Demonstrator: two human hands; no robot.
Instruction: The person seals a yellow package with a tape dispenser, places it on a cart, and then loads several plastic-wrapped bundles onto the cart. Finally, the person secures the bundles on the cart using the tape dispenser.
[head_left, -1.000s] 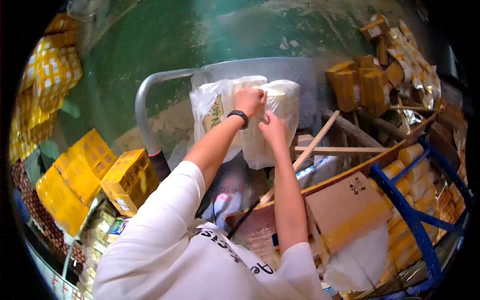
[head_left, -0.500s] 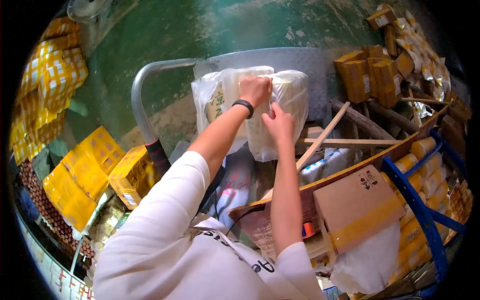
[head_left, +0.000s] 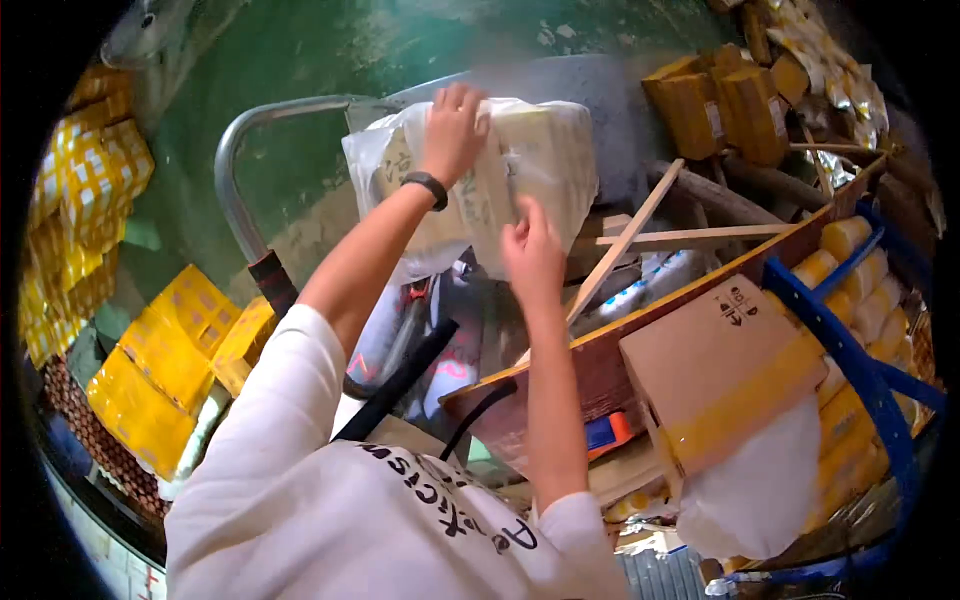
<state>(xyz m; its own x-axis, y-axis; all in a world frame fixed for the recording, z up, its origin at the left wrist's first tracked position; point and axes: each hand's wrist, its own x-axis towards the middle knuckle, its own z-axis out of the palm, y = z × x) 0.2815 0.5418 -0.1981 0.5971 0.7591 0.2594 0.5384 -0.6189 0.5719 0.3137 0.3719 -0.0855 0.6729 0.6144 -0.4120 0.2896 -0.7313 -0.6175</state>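
Observation:
A translucent white plastic bag [head_left: 545, 165] wraps something pale with dark printed characters, lying on a grey metal platform [head_left: 610, 100]. My left hand [head_left: 456, 130], with a black band at the wrist, rests on the top of the bag, its fingers bent over the plastic and somewhat apart. Lower and to the right, my right hand [head_left: 531, 250] is closed in a pinch at the bag's near side. The plastic between its fingertips is too small to make out clearly.
A curved metal handle [head_left: 232, 170] stands left of the bag. Yellow-taped parcels [head_left: 165, 350] lie at the left. Wooden strips [head_left: 640, 235] cross at the right, near a cardboard box [head_left: 725, 370] and a blue metal frame [head_left: 840, 370].
My left hand has moved left across the bag and its fingers have loosened from the bunched plastic. The bag looks more spread out, and my right hand is lower on it.

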